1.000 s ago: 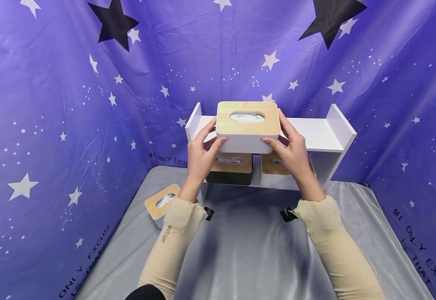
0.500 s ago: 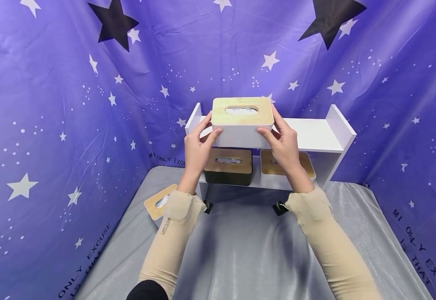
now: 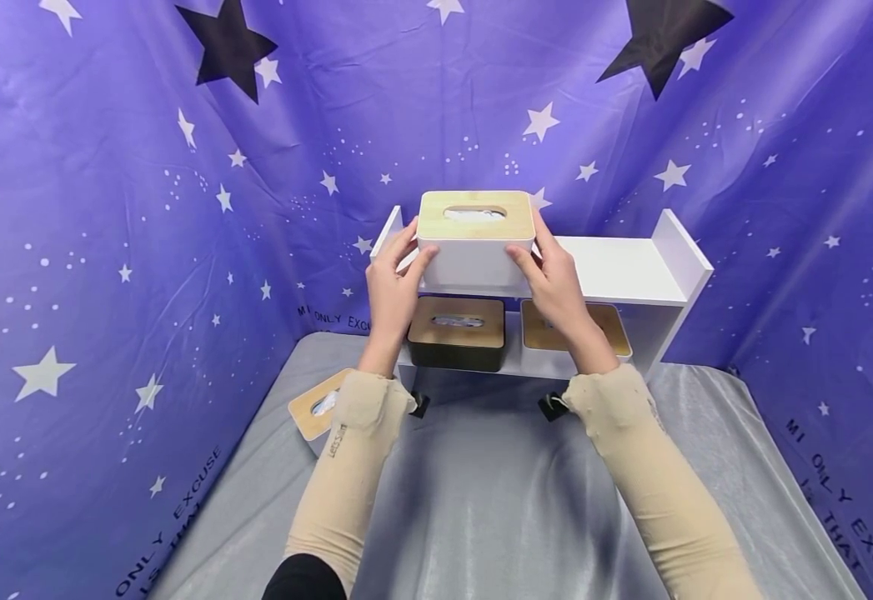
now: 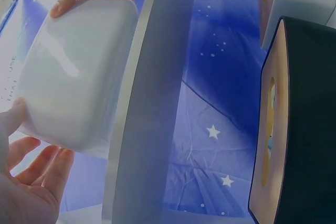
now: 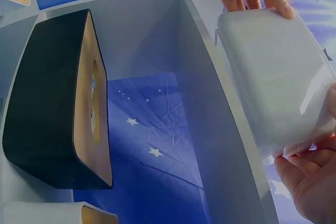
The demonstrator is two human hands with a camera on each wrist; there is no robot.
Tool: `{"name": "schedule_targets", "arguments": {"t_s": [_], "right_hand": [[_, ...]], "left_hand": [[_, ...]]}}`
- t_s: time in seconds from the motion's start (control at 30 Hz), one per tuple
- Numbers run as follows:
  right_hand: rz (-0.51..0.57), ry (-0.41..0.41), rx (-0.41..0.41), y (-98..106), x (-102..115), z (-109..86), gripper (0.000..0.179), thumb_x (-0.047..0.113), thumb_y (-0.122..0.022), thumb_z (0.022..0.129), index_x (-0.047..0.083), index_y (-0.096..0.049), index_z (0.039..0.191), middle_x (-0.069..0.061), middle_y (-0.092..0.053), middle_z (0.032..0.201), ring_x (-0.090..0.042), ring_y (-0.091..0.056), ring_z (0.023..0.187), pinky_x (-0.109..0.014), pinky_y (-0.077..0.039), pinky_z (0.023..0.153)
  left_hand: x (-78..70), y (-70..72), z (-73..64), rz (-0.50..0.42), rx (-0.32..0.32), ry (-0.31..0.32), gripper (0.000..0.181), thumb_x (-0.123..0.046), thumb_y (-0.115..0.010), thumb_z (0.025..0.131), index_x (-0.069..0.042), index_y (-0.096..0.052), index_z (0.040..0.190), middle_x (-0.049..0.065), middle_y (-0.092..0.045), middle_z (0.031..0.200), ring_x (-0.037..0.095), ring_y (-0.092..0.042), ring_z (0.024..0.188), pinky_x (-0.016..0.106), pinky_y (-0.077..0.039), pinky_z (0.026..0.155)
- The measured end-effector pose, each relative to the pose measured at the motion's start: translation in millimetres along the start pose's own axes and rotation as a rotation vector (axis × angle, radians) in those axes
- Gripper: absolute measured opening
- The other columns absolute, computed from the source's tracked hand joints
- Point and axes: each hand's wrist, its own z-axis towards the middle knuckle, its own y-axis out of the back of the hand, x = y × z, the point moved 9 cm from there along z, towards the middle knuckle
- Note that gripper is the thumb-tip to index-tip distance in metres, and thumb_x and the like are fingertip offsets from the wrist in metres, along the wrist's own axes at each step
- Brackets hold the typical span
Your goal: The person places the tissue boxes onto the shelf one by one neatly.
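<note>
A white tissue box [image 3: 474,262] with a light wooden lid is held level at the left part of the white shelf's upper board [image 3: 624,268]. My left hand [image 3: 393,292] grips its left end, thumb on the front face and fingers along the side. At the other end, my right hand [image 3: 556,279] holds it the same way. In the left wrist view, the box's white front [image 4: 79,72] shows close beside the board's edge. Below, on the lower board, stand a black tissue box [image 3: 457,357] and another white tissue box [image 3: 609,329], partly hidden by my right hand and forearm.
Raised side panels [image 3: 682,254] bound the upper board. Another wooden-lidded tissue box [image 3: 312,412] sits angled on the grey cloth [image 3: 496,500] left of the shelf, partly behind my left sleeve. A purple star-patterned curtain [image 3: 436,108] hangs close behind and at both sides.
Both hands have carried the white tissue box left and farther back over the upper board, keeping their grip. The black box below is now more exposed. The other boxes stay put.
</note>
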Motion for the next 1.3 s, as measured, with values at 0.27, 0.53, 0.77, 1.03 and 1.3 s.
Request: {"name": "schedule_targets", "arguments": {"t_s": [0.27, 0.53, 0.77, 1.03, 1.3], "right_hand": [[-0.029, -0.022, 0.069, -11, -10, 2.0, 0.062, 0.018, -0.048, 0.106, 0.003, -0.019, 0.159, -0.013, -0.021, 0.166, -0.024, -0.023, 0.154, -0.042, -0.031, 0.123], [0.012, -0.036, 0.058, -14, -10, 4.1, 0.059, 0.017, -0.05, 0.105, 0.001, -0.027, 0.156, -0.017, -0.032, 0.161, -0.027, -0.032, 0.15, -0.046, -0.037, 0.12], [0.085, -0.084, 0.036, -12, 6, 1.7, 0.056, 0.009, -0.052, 0.103, -0.007, -0.031, 0.152, -0.023, -0.037, 0.157, -0.032, -0.034, 0.148, -0.048, -0.037, 0.118], [0.125, -0.13, -0.037, -8, 6, 4.4, 0.052, 0.006, -0.059, 0.098, -0.013, -0.033, 0.14, -0.028, -0.041, 0.148, -0.036, -0.044, 0.142, -0.045, -0.043, 0.115], [0.125, -0.152, -0.087, -6, 8, 2.7, 0.051, 0.007, -0.063, 0.097, -0.011, -0.037, 0.137, -0.029, -0.044, 0.143, -0.039, -0.05, 0.135, -0.048, -0.048, 0.11]], "left_hand": [[5.9, 2.3, 1.4, -0.003, -0.03, 0.025, 0.049, -0.019, -0.072, 0.093, -0.005, -0.06, 0.137, 0.016, -0.062, 0.138, 0.032, -0.064, 0.122, 0.048, -0.054, 0.103], [11.9, 3.6, 1.5, -0.007, -0.046, 0.054, 0.046, -0.021, -0.071, 0.094, -0.006, -0.062, 0.136, 0.013, -0.064, 0.136, 0.029, -0.065, 0.122, 0.042, -0.055, 0.103], [15.3, 3.0, 2.2, -0.022, -0.05, 0.062, 0.042, -0.02, -0.068, 0.096, -0.006, -0.062, 0.135, 0.014, -0.066, 0.133, 0.029, -0.065, 0.121, 0.043, -0.055, 0.103], [15.5, 1.3, 3.1, 0.009, -0.055, 0.054, 0.042, -0.018, -0.065, 0.098, -0.005, -0.06, 0.137, 0.015, -0.064, 0.135, 0.028, -0.063, 0.123, 0.04, -0.055, 0.103], [11.1, 7.6, 4.4, 0.061, -0.104, 0.063, 0.037, -0.015, -0.071, 0.093, -0.002, -0.065, 0.127, 0.016, -0.068, 0.127, 0.029, -0.068, 0.114, 0.037, -0.059, 0.096]]}}
